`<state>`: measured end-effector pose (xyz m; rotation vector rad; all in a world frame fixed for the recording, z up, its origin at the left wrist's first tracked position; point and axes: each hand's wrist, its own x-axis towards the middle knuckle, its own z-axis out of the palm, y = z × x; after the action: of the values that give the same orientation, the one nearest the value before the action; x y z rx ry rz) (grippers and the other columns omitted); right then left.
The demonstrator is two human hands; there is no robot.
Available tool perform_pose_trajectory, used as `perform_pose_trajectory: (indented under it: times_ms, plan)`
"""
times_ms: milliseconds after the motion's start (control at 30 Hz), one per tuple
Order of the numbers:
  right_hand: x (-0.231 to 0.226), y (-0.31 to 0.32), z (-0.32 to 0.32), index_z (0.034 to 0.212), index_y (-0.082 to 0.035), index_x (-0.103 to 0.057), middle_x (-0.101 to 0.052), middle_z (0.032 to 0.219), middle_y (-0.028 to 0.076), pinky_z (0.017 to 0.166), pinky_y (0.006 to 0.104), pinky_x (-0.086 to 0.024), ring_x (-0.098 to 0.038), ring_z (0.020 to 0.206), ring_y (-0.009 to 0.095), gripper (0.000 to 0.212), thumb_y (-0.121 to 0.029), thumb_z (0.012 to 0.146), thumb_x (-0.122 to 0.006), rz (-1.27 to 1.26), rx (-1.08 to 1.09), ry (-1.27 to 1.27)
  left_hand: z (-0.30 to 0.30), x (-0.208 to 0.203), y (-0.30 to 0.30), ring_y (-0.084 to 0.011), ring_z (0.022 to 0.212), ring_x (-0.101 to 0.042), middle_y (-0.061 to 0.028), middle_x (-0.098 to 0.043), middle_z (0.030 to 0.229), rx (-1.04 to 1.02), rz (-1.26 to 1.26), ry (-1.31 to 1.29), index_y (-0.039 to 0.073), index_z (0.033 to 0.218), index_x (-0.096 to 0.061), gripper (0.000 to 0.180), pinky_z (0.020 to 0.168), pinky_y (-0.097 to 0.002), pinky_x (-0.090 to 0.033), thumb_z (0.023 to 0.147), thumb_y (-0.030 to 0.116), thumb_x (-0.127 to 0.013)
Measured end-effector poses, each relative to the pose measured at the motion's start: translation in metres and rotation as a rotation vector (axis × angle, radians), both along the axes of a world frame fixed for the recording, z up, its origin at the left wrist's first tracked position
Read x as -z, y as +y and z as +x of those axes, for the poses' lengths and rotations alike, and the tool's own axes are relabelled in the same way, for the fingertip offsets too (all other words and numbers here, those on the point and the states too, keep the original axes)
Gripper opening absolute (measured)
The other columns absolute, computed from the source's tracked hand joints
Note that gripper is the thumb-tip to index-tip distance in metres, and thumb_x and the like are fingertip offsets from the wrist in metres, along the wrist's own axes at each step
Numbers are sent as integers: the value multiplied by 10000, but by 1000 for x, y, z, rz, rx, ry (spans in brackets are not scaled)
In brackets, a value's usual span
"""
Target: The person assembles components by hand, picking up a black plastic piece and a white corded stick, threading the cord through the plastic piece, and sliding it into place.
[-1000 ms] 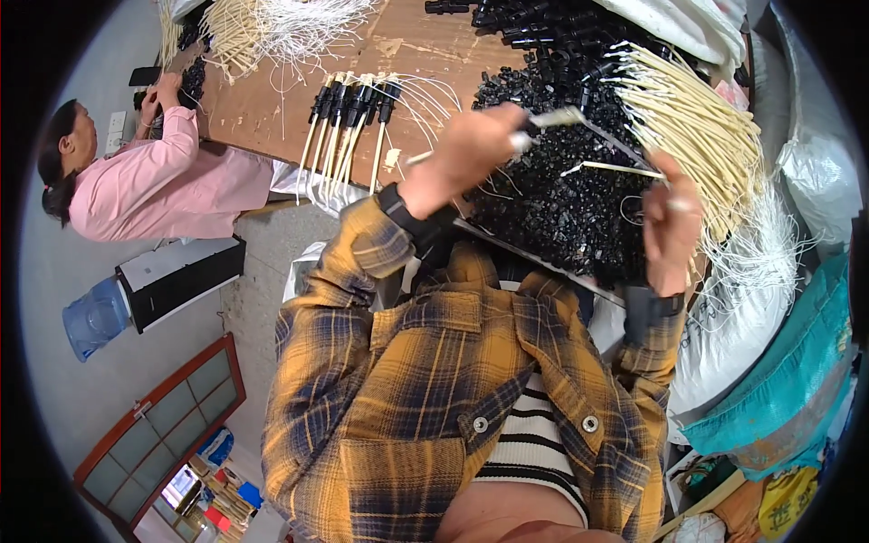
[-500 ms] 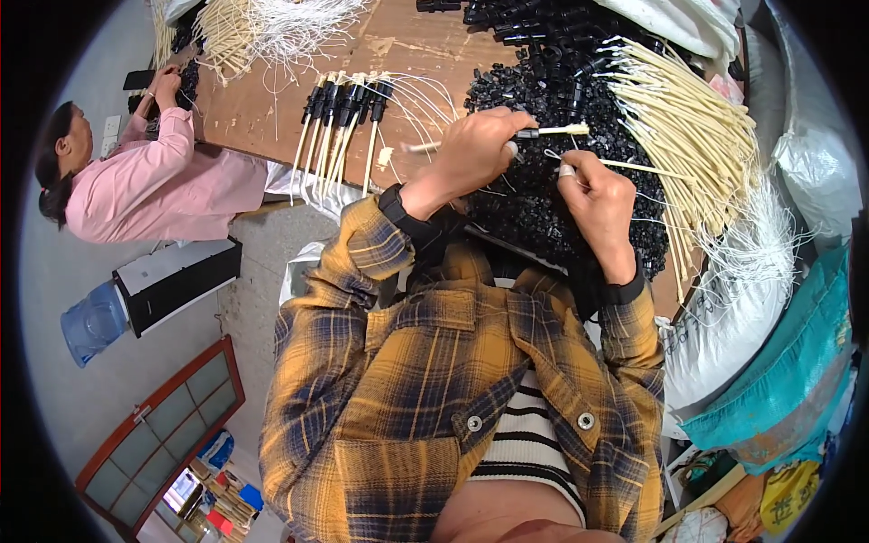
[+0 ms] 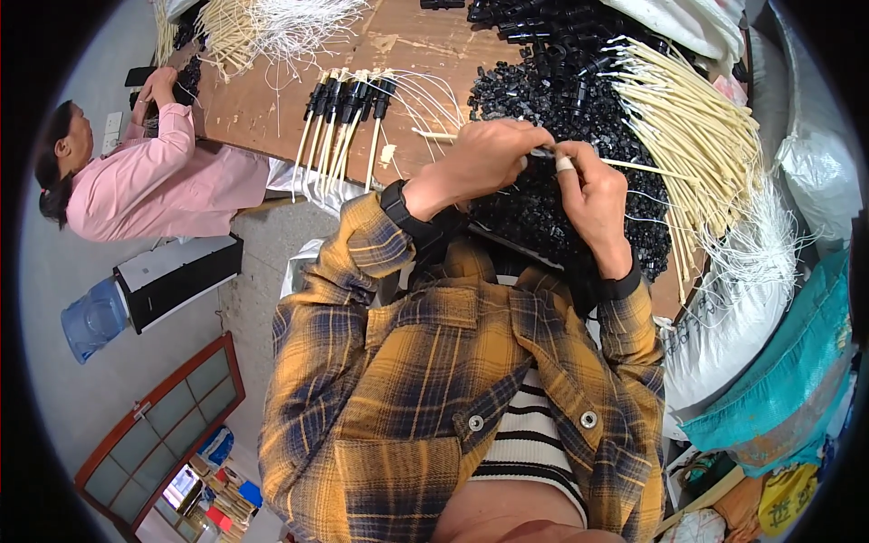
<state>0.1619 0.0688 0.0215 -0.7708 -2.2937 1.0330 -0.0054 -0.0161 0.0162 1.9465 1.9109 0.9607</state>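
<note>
Over the black heap at the table's near edge, the two hands come together, fingertip close to fingertip. The left hand (image 3: 486, 161) has its fingers curled closed around a cream stick (image 3: 434, 136), whose end comes out at the left, beside the knuckles. The right hand (image 3: 595, 197), with a white wrap (image 3: 565, 164) on one digit, pinches with thumb and forefinger; a second cream stick (image 3: 639, 166) extends from it toward the right. What lies exactly between the fingertips is hidden, so I cannot tell if they touch.

Below and around the hands spreads the heap of small black pieces (image 3: 634, 237), and behind it lie larger black fittings (image 3: 529, 29). To the right is a big bundle of cream sticks (image 3: 701, 136) with white strings (image 3: 759, 264). On the left, black fittings with sticks (image 3: 355, 98) stand in a row upon the brown table (image 3: 421, 45). Farther left, a person in pink (image 3: 136, 192) works with both hands.
</note>
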Motion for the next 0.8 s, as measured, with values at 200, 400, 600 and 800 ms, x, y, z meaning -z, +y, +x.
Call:
perform_pose_trajectory:
  times_ms: [200,400,600,800]
  plan:
    - [-2,0,1,998,-48,-612,-618,732,161,546,361,-478,-624,623,335,138,-68,864,-636,115,-159,-39,-3,-2,2,-226,813,-632,-44,-675,850,89,-25,-332,78,1071,-612,408,710,-348,-504,691,-49,-694]
    - [-9,-2,0,1020,-53,-637,-634,741,153,553,325,-479,-636,606,264,137,-93,890,-625,19,-115,30,-7,-10,4,-210,752,-613,-34,-640,762,88,269,-238,86,769,-662,164,668,-322,-498,659,-34,-686]
    - [2,-5,4,921,-24,-676,-536,566,49,500,255,-403,-500,506,105,103,-72,864,-604,-67,-16,-40,-36,11,10,-243,806,-635,-65,-663,836,103,227,-157,73,820,-657,153,699,-334,-510,722,-45,-663]
    - [3,0,13,895,-18,-663,-451,610,-60,510,212,-298,-364,570,25,87,-81,868,-612,-298,73,-66,-110,57,45,-263,890,-650,-92,-669,960,-193,4,87,76,1025,-624,279,779,-368,-536,783,-61,-607]
